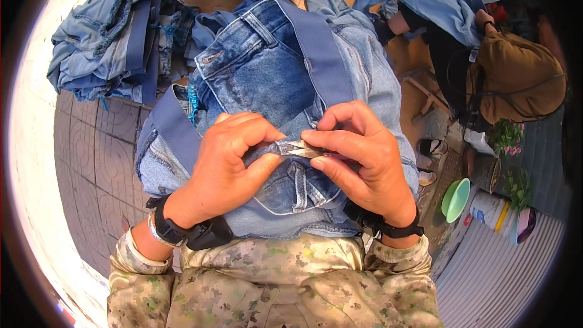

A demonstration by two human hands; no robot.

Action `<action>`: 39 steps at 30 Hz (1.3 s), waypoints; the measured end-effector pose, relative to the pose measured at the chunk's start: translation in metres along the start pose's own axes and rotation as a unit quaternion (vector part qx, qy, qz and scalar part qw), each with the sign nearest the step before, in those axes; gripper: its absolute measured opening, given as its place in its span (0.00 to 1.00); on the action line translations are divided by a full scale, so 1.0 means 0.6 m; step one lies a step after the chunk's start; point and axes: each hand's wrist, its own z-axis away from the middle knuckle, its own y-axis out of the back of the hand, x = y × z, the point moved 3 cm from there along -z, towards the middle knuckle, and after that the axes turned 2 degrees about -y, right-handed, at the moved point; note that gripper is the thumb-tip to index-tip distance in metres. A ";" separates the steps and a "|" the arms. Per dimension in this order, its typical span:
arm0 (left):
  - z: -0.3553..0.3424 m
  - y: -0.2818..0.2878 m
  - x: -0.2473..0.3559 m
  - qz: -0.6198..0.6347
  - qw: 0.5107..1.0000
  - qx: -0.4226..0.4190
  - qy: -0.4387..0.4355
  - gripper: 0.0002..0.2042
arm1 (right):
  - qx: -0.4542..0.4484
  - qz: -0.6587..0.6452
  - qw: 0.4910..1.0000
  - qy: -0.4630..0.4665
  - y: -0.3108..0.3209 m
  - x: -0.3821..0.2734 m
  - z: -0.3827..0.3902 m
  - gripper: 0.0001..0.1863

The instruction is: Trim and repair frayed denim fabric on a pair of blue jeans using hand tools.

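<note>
The left hand (228,164) pinches a fold of the blue jeans (267,79) on the lap while the right hand (364,155) grips small metal snips (302,149) at it, trimming stray thread, which calls for steady, tight cloth

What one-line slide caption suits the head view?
Left hand pinches a fold of blue jeans while right hand works small metal snips at it.

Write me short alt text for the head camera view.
Seen from above, a left hand pinches a fold of blue jeans while the right hand works small metal thread snips at it. More folded denim lies on the tiled floor.
</note>
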 end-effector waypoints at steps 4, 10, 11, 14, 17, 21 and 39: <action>0.000 -0.001 0.002 0.003 1.000 -0.002 0.002 0.07 | 0.014 0.071 0.997 0.026 -0.003 0.002 -0.004 0.12; 0.000 0.002 0.004 0.014 1.000 0.005 0.014 0.07 | 0.076 -0.067 0.993 -0.065 0.011 0.019 -0.001 0.19; 0.000 0.003 0.003 0.012 1.000 -0.003 0.024 0.07 | 0.059 -0.018 0.996 -0.065 0.010 0.008 -0.001 0.22; -0.001 0.003 -0.002 0.004 1.000 -0.010 0.011 0.07 | 0.067 0.050 0.996 -0.031 0.000 0.001 0.001 0.27; -0.007 0.006 -0.008 0.063 0.997 -0.017 0.043 0.06 | 0.070 0.060 0.995 -0.030 0.001 0.010 0.000 0.26; -0.016 0.012 -0.021 0.138 0.982 -0.069 0.113 0.10 | 0.110 -0.023 0.993 -0.021 0.001 0.042 0.007 0.22; 0.031 0.123 0.264 0.441 0.811 -0.224 -0.313 0.19 | 0.156 -0.229 0.956 -0.096 -0.002 0.070 0.015 0.19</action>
